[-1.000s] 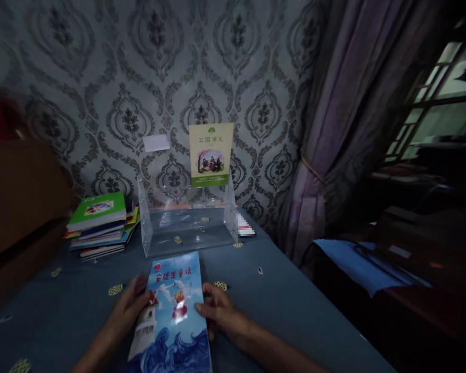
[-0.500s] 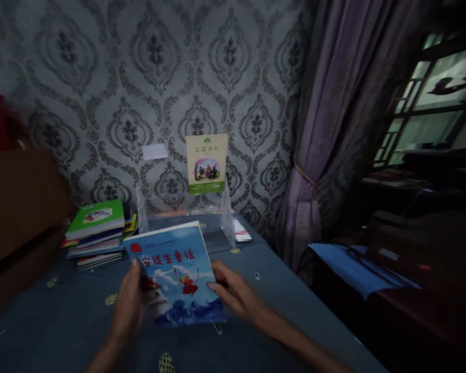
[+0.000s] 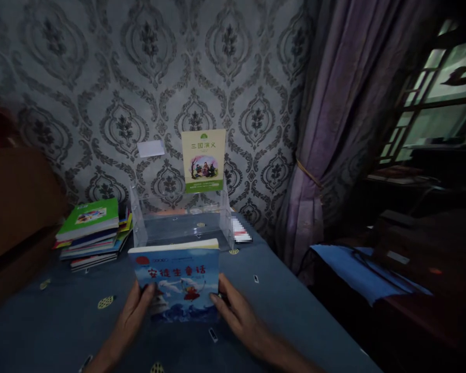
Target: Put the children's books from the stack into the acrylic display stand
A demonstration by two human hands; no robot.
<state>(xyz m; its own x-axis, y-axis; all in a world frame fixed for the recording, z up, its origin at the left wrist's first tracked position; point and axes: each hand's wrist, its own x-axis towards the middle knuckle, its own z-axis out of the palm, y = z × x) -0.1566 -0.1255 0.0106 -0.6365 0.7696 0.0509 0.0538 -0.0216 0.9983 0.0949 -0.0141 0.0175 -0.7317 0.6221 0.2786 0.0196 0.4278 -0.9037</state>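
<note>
Head view: two hands hold a blue book up in front of a clear stand.

Far left of the fingers, a stack of books [image 3: 91, 233] lies on the worktop [image 3: 42, 321]. Left hand [image 3: 134, 311] and right hand [image 3: 236, 311] clamp the blue book [image 3: 177, 277] by its side edges, fingers curled on the cover, both equally near. Its long axis runs left to right, top edge tipped away. Just beyond the fingers stands the clear stand [image 3: 182, 223], a green book [image 3: 203, 160] propped at its back.

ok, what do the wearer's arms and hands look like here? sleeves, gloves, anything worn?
Both hands, left and right, are bare: no gloves, and no rings or watch that show in this dim light. Forearms are uncovered up to the frame edge; no sleeve is in view.
</note>
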